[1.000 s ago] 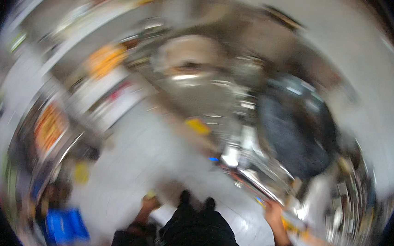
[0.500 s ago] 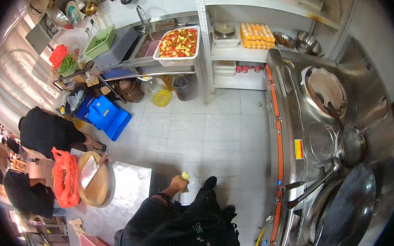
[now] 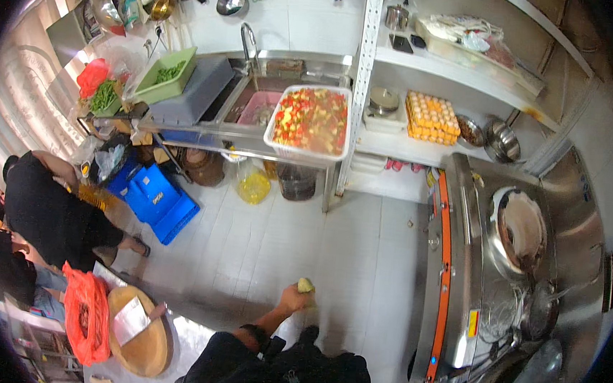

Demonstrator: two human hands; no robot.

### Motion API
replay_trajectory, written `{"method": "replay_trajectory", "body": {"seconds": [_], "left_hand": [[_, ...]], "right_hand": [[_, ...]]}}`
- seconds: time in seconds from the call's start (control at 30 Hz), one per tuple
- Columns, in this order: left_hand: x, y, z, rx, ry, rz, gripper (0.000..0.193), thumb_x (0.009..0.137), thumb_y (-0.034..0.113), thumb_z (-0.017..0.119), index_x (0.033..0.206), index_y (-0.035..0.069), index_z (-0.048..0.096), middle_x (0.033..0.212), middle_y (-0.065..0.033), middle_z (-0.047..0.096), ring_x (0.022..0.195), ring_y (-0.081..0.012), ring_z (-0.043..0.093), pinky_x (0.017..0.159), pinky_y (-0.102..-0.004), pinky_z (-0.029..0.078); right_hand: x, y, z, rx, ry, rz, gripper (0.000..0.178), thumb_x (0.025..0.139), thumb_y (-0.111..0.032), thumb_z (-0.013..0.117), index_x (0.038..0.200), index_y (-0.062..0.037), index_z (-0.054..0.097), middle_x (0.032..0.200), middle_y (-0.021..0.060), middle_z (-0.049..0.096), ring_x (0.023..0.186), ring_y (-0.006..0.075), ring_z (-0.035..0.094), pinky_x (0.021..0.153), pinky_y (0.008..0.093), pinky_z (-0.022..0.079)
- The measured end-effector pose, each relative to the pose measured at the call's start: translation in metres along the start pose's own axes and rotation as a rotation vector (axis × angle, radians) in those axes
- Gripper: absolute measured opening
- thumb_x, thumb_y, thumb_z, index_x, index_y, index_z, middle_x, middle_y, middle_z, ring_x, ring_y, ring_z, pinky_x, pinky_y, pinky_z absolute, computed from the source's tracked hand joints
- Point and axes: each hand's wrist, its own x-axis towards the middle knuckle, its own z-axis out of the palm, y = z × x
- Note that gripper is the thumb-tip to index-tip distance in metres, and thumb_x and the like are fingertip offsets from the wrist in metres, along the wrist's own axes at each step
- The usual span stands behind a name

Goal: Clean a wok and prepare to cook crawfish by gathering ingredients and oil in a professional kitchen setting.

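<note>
Out in front of my body, above the tiled floor, my left hand (image 3: pixel 296 299) is closed around a small yellow-green lump (image 3: pixel 305 285). The lump pokes out past the fingers at the top. It is too small and blurred to tell its kind. A dark band circles the wrist of that arm. My right hand does not show. Left of my arm stands a metal table with a round wooden chopping board (image 3: pixel 143 348), a cleaver (image 3: pixel 132 320) lying on it, and a red plastic bag (image 3: pixel 86 325) beside it.
Ahead, a white basket of chopped red and yellow vegetables (image 3: pixel 308 123) stands at the sink's right end. A shelf with egg trays (image 3: pixel 432 118) is beyond. A stove (image 3: pixel 458 275) with woks runs along the right. A blue plastic container (image 3: pixel 153 197) and two people are at left.
The view has shifted, so the sink and shelf appear lower and nearer. My left hand still holds the lump, with the arm stretched further forward. The nearer person at left has changed posture.
</note>
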Motion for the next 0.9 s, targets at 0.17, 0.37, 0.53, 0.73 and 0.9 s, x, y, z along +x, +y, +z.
{"method": "replay_trajectory", "body": {"seconds": [0.17,0.37,0.53,0.73,0.9], "left_hand": [[0.054,0.108,-0.066,-0.612,0.08,0.174,0.022,0.072,0.014,0.059,0.09,0.002,0.057,0.079,-0.0072,0.061,0.069,-0.0164,0.059,0.06,-0.0298,0.048],[0.107,0.246,-0.144,-0.834,0.211,0.187,0.02,0.074,0.008,0.06,0.093,0.004,0.055,0.08,-0.0052,0.059,0.067,-0.0151,0.057,0.057,-0.0278,0.048],[0.162,0.345,-0.258,-0.984,0.52,0.592,0.022,0.073,0.003,0.057,0.095,0.002,0.052,0.083,-0.0072,0.058,0.07,-0.0174,0.058,0.061,-0.0293,0.05],[0.294,0.397,-0.44,-1.0,0.787,0.569,0.017,0.073,0.002,0.054,0.09,0.0,0.051,0.072,-0.0089,0.056,0.054,-0.0201,0.056,0.04,-0.0272,0.044],[0.464,0.365,-0.545,-1.111,0.823,0.2,0.009,0.077,0.005,0.05,0.085,0.002,0.05,0.08,-0.0133,0.053,0.061,-0.0271,0.055,0.041,-0.0356,0.045]], "right_hand": [[0.051,-0.106,0.051,0.091,-0.057,-0.089,0.023,0.08,-0.02,0.052,0.085,0.0017,0.055,0.07,0.0117,0.055,0.062,0.0195,0.054,0.052,0.0287,0.043],[0.113,-0.213,0.128,0.166,-0.101,-0.147,0.023,0.08,-0.02,0.052,0.087,0.0018,0.055,0.071,0.0114,0.055,0.063,0.019,0.053,0.053,0.0283,0.043],[0.162,-0.3,0.169,0.173,-0.134,-0.169,0.024,0.081,-0.02,0.052,0.089,0.002,0.054,0.073,0.0112,0.055,0.063,0.0186,0.053,0.053,0.028,0.043],[0.193,-0.39,0.201,0.152,-0.141,-0.182,0.024,0.081,-0.02,0.051,0.09,0.0021,0.053,0.074,0.011,0.055,0.064,0.0181,0.052,0.054,0.0276,0.043],[0.19,-0.449,0.222,0.079,-0.121,-0.141,0.024,0.081,-0.02,0.051,0.092,0.0022,0.052,0.075,0.0108,0.054,0.064,0.0178,0.052,0.055,0.0273,0.043]]}}
